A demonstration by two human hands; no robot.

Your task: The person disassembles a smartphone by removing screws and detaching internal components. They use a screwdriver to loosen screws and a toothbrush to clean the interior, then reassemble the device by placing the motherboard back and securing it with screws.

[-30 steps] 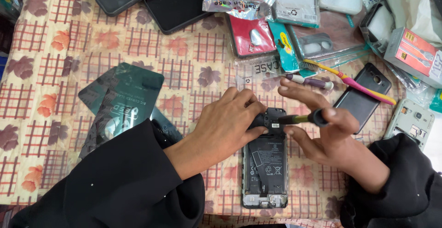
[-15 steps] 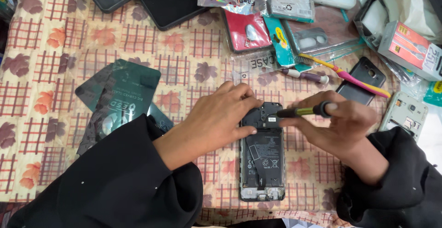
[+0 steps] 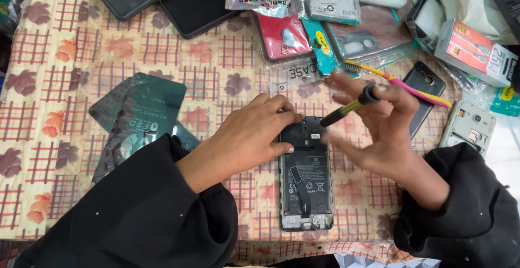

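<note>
left hand (image 3: 254, 138): my fingers lie pressed together on the top left corner of the opened phone (image 3: 306, 184), holding it flat on the table.
right hand (image 3: 379, 132): fingers spread wide, with the screwdriver (image 3: 346, 108) pinched between thumb and forefinger.
screwdriver: black grip, yellow-green shaft, tilted down to my left, its tip on the phone's dark upper plate, just beside my left fingertips.
opened phone: back cover off, battery showing, lying lengthwise between my two hands.
tablecloth (image 3: 65, 73): checked, with a leaf print, under everything.
beyond my right hand: a yellow and pink toothbrush (image 3: 401, 83), and a dark back cover (image 3: 425, 86) under it.
packets: a clear pouch (image 3: 355, 40) holding a phone case lies beyond my right fingers; a red case (image 3: 281, 38) is just beside it.
beside my left sleeve: dark green antistatic bags (image 3: 141, 111).
</note>
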